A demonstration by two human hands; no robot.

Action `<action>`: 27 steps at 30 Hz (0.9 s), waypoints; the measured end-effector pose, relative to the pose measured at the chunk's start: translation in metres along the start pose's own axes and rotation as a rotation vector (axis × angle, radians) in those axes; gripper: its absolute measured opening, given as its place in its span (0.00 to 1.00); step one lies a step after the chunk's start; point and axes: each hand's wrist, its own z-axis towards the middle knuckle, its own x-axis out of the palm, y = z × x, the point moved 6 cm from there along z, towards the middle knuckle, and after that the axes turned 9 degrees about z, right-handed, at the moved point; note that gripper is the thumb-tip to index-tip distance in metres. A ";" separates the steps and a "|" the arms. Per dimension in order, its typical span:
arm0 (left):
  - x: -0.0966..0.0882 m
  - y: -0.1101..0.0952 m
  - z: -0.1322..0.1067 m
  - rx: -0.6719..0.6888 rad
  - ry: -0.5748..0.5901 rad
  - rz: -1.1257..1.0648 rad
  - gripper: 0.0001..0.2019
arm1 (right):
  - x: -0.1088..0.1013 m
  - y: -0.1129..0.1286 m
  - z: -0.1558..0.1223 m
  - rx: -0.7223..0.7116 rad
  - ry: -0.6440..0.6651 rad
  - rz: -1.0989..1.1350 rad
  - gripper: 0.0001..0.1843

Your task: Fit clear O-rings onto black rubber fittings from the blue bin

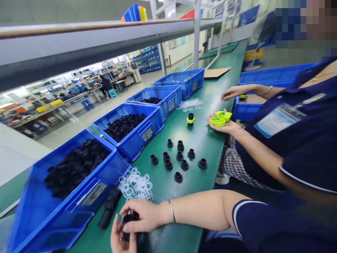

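At the bottom of the head view, my right hand [147, 216], with a bracelet at the wrist, has its fingers curled around a black tubular plastic fitting [129, 220]. My left hand [121, 237] grips the same fitting from the other side; its lower part is cut off by the frame. Fingers cover much of the fitting. Close by lie a few loose black tubular pieces [106, 214] and a pile of thin white rings [135, 184]. Several black flanged fittings [179, 155] stand on the green bench [195, 182] beyond my right forearm.
Blue bins [105, 189] line the bench's left side, several with black parts. At right, a co-worker's hand [229, 127] holds yellow-green clips [221, 118]. A black fitting with a yellow-green collar [190, 120] and more white rings [191, 103] are nearby. A shelf beam [105, 35] runs overhead.
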 end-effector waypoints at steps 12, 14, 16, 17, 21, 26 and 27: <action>-0.006 0.007 -0.008 -0.191 0.074 -0.056 0.30 | 0.001 0.007 -0.001 -0.100 -0.026 -0.086 0.19; -0.010 0.023 -0.001 -0.193 0.066 -0.065 0.33 | 0.004 0.008 0.000 -0.164 0.030 -0.153 0.20; -0.012 0.036 0.004 -0.183 0.047 -0.068 0.35 | 0.007 0.009 0.000 -0.231 0.069 -0.190 0.21; -0.011 0.037 0.004 -0.160 0.031 -0.059 0.35 | 0.007 0.010 0.000 -0.255 0.077 -0.199 0.21; -0.005 0.013 -0.006 0.024 -0.037 0.060 0.31 | 0.010 0.013 -0.002 -0.278 0.088 -0.207 0.19; 0.000 -0.012 -0.017 0.098 -0.004 0.145 0.32 | 0.017 0.016 -0.004 -0.347 0.099 -0.231 0.23; -0.001 -0.010 -0.017 0.076 0.005 0.127 0.32 | 0.018 0.015 -0.004 -0.362 0.089 -0.243 0.24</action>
